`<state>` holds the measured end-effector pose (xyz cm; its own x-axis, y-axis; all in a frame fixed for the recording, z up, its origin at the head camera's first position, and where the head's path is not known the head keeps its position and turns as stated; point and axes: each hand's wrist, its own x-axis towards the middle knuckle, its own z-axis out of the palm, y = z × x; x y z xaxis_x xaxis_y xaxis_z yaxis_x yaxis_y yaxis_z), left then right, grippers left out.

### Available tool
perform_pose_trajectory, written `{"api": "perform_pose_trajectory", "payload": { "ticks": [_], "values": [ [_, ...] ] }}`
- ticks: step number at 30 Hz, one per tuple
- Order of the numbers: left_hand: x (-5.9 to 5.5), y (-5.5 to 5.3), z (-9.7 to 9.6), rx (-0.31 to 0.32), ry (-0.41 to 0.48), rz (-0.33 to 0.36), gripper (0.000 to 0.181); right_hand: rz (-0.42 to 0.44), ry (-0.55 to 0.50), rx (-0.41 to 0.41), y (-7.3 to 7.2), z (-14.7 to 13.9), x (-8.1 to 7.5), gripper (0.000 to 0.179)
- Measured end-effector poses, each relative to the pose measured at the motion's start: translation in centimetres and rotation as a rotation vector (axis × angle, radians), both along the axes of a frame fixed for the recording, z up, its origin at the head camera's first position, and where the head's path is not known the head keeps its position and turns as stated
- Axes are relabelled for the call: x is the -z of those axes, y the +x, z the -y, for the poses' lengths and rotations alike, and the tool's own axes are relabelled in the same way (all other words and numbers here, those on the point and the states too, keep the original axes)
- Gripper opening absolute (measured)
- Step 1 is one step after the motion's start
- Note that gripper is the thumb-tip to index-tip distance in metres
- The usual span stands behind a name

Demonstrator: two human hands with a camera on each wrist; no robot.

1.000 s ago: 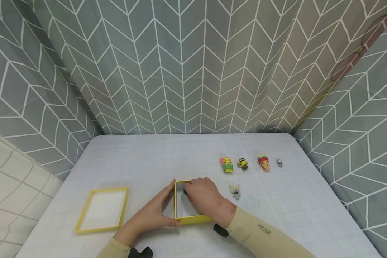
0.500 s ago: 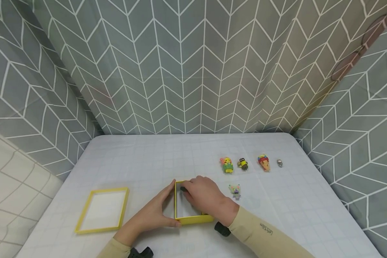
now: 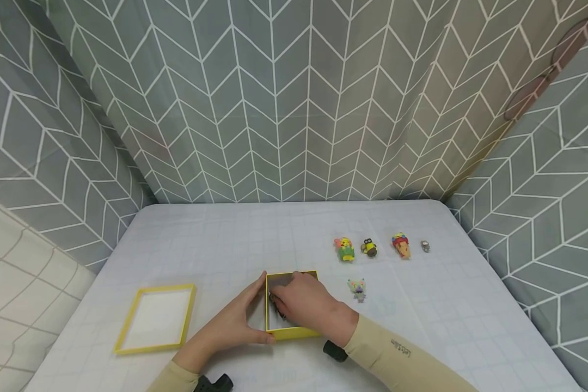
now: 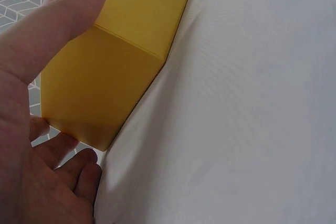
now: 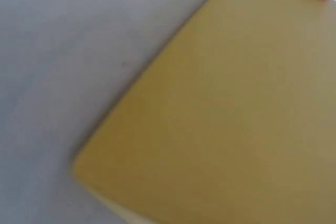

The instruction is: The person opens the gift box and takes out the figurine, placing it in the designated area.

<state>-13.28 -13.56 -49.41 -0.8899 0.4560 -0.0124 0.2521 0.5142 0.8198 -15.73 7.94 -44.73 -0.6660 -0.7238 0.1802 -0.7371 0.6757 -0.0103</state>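
Gripping the yellow box (image 3: 296,332) with my left hand (image 3: 235,321), I have my right hand (image 3: 311,299) inside at a dark item (image 3: 276,308), its hold unclear; the lid (image 3: 188,317) is off, five figurines (image 3: 345,251) lie outside on the desk (image 3: 235,239).

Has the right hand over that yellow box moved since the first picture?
Yes: the right hand has shifted slightly left against the yellow box, whose far right corner it covered before and now leaves showing.

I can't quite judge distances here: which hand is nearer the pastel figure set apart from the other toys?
The right hand: it is in the yellow box, just left of the pastel figure; the left hand holds the box's left side, farther away.
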Motion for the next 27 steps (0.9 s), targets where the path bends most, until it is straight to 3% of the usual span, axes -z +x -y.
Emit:
{"api": "perform_pose_trajectory", "payload": {
  "ticks": [4, 10, 13, 16, 18, 27],
  "values": [
    [0.0, 0.0, 0.0, -0.001, 0.006, 0.004, 0.134, 0.03, 0.033, -0.015, -0.1, 0.0, -0.1, 0.013],
    [0.0, 0.1, 0.1, -0.001, 0.005, 0.0, 0.133, 0.303, 0.001, -0.015, -0.7, -0.7, -1.2, 0.015],
    [-0.1, 0.0, 0.1, -0.001, 0.004, -0.005, 0.134, 0.386, 0.022, -0.039, -1.0, -1.1, -1.7, 0.02],
    [-0.1, 0.0, 0.1, -0.003, 0.003, -0.007, 0.134, 0.402, 0.061, -0.064, -1.1, -1.1, -2.0, 0.044],
    [-0.2, 0.1, 0.1, -0.004, 0.002, -0.006, 0.135, 0.386, 0.082, -0.077, -1.1, -0.9, -2.1, 0.051],
    [0.0, -0.1, 0.2, -0.002, 0.011, 0.002, 0.134, 0.358, 0.156, -0.001, -0.9, 0.7, -1.7, 0.035]
  ]
}}
